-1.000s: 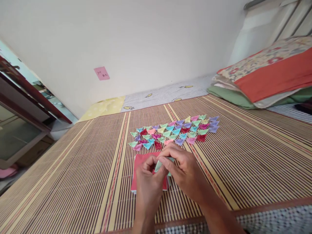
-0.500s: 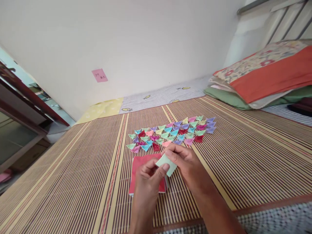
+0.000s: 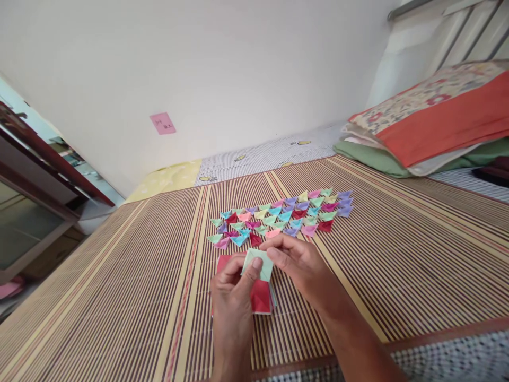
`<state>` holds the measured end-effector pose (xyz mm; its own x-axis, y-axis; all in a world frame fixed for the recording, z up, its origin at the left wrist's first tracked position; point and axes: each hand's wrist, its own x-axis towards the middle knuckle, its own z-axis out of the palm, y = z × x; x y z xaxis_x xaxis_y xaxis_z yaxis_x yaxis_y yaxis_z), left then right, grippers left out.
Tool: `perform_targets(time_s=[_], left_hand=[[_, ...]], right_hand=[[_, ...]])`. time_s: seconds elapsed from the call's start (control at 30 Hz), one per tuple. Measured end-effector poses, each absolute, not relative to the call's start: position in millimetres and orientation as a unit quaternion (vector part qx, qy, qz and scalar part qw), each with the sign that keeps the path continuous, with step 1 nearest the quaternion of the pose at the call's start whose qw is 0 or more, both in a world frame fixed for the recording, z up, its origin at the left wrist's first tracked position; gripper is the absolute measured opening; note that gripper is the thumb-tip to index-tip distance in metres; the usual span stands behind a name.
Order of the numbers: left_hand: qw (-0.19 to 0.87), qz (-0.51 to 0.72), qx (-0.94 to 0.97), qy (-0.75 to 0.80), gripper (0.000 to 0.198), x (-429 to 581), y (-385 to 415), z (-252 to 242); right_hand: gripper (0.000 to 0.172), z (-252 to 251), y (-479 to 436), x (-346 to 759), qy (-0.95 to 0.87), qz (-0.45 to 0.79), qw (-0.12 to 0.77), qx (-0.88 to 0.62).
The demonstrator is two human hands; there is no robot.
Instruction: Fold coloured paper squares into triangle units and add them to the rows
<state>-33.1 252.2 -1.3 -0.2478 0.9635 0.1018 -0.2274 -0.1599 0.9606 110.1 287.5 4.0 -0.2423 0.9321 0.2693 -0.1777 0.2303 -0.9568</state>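
My left hand [image 3: 234,284] pinches a small pale green square of folded paper [image 3: 265,270], thumb on its front face and fingers behind. Crease lines run across the square. Close to the paper's upper right corner is my right hand [image 3: 296,262], its thumb and index finger slightly apart; whether the thumb tip touches the edge I cannot tell. Beneath the left hand lies a stack of paper with a red sheet [image 3: 261,298] on top, partly covered by the hand and the green square. Beyond the hands, several small folded paper pieces [image 3: 285,216] in many colours stand in rows.
A striped bamboo mat [image 3: 159,276] covers the bed. Folded bedding with a floral and orange cover [image 3: 445,119] is piled at the right. A pink note [image 3: 163,123] is stuck on the white wall [image 3: 254,69] behind.
The green paper has turned and moved slightly left with my left hand. My right thumb has come off its face, and the right fingers have loosened beside it.
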Motion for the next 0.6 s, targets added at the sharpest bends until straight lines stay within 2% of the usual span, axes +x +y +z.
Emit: perform_targets(time_s=[0.07,0.2,0.33,0.6], left_hand=[[0.451,0.660,0.393,0.454,0.021,-33.2,252.3,-2.3],[0.501,0.639,0.382,0.442,0.023,-35.4,254.1,-5.2],[0.516,0.641,0.363,0.438,0.025,-38.8,257.1,-8.6],[0.414,0.707,0.359,0.446,0.025,-29.1,255.2,-6.2]], right_hand=[[0.020,2.8,287.0,109.5,-0.590,0.507,0.527,-0.342],[0.030,3.6,284.2,111.0,-0.624,0.460,0.519,-0.361],[0.033,6.0,282.4,114.9,-0.645,0.479,0.482,-0.349],[0.028,3.6,279.7,106.2,-0.622,0.532,0.470,-0.331]])
